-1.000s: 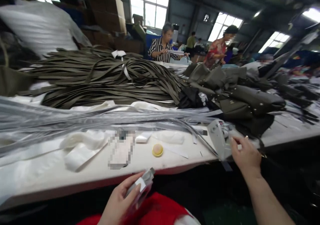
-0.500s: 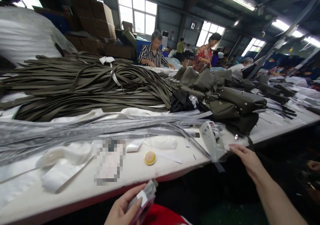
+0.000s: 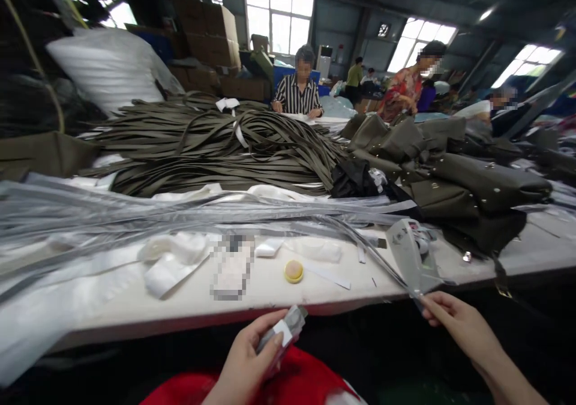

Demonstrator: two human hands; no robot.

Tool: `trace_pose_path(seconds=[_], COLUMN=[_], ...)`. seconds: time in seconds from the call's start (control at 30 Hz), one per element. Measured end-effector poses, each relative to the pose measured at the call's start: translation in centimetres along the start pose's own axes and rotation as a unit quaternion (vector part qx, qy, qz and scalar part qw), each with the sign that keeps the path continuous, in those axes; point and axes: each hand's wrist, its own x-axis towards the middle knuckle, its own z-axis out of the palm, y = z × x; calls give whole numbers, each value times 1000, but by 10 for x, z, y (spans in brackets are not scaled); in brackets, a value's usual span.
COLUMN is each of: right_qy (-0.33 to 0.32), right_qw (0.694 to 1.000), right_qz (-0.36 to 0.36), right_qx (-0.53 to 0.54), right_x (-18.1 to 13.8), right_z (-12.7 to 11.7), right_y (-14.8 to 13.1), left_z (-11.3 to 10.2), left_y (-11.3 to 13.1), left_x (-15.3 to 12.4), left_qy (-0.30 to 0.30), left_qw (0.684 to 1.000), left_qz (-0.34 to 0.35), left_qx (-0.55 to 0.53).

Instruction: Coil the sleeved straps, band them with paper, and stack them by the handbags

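Note:
My left hand (image 3: 256,348) is closed around a small grey bundle (image 3: 293,322) with a white band or label on it, held above my red clothing. My right hand (image 3: 456,321) has its thumb and fingertips pinched on the end of a long grey strip (image 3: 378,256), just past the table's front edge. The strip runs back to a heap of grey strips (image 3: 180,213) lying along the table. Right by it stands a white dispenser-like device (image 3: 402,249), close to my right fingertips.
On the white table (image 3: 180,309) lie a blurred-out phone-shaped object (image 3: 231,270), a round yellow tin (image 3: 293,271) and white ribbon (image 3: 164,270). Behind are olive straps (image 3: 216,135) and olive bags (image 3: 472,195). A co-worker in a striped shirt (image 3: 297,93) works across the table.
My view has turned left, so the table's things sit further right. My right hand has moved from beside the dispenser to the strip's end and taken hold. My left hand keeps its bundle.

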Motion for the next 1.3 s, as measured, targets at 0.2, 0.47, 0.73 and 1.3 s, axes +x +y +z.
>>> trace_pose_path(seconds=[0.2,0.47,0.73,1.3], right_qy=[-217,-443,-476,-475], right_qw=[966,881,869,854], right_qz=[-104,-82,-52,-50], right_qx=[95,142,128,208], right_x=[-26,-67,-70,-73], right_z=[111,198,218,251], right_y=[-99,-142,-136,-149], left_z=[8,1,-4,-11], left_y=[8,-2,-5,-15], left_x=[-10,-25,-30,-19], left_qy=[52,149,165,269], left_qw=[994,974,968,910], left_qz=[63,106,126,261], left_qx=[67,134,143,179])
